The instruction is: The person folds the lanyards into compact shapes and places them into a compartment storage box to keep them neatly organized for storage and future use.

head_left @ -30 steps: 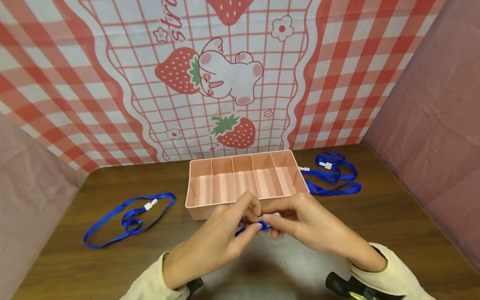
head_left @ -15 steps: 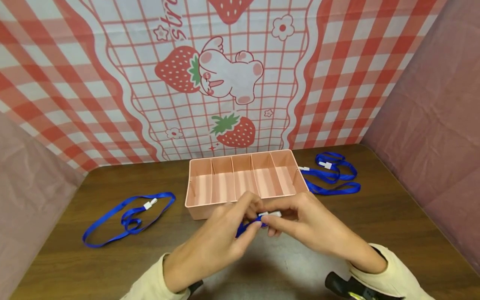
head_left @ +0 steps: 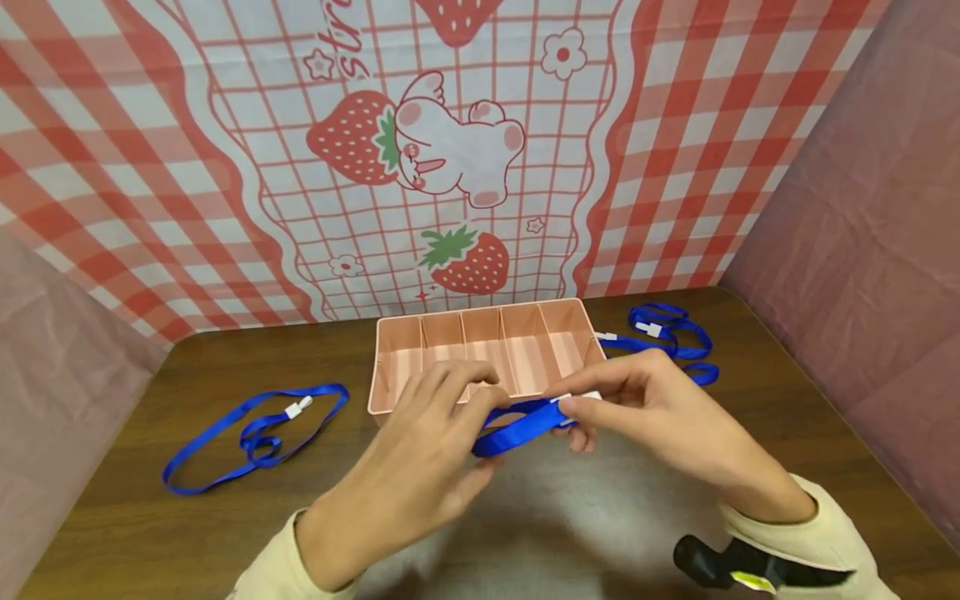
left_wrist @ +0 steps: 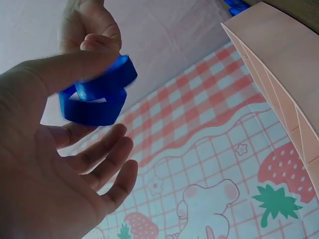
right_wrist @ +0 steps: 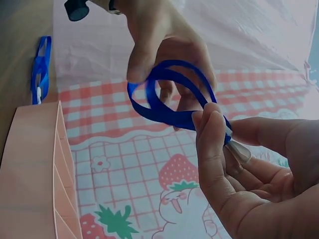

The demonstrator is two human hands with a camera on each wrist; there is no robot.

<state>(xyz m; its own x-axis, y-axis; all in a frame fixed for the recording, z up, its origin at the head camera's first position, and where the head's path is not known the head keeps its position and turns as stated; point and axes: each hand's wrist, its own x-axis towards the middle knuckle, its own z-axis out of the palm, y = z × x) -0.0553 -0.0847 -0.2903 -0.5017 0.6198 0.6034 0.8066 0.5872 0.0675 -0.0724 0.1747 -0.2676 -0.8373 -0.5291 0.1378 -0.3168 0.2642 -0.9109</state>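
Between the hands, in front of the tray, a blue lanyard [head_left: 521,433] is held up, coiled into loops. My right hand [head_left: 667,421] pinches it between thumb and fingers at its white clip [right_wrist: 239,152]. My left hand [head_left: 420,462] is at the other end of the coil, its thumb and fingers spread apart around the loops. In the left wrist view the lanyard [left_wrist: 94,112] lies close to the thumb, which hides part of it, while the other fingers are loosely bent. The right wrist view shows the coiled lanyard [right_wrist: 172,117] stretching from the right fingertips toward the left hand.
A pink tray [head_left: 397,410] with several compartments stands behind the hands, by the patterned cloth backdrop [head_left: 465,167]. Another blue lanyard [head_left: 225,417] with a white clip lies at the left of the brown table [head_left: 127,467]. More blue lanyard [head_left: 678,346] lies right of the tray.
Both hands have risen and moved apart, the right one shifting right with the clip. The left fingers have loosened from their pinch, and the coiled loops now show between the hands.
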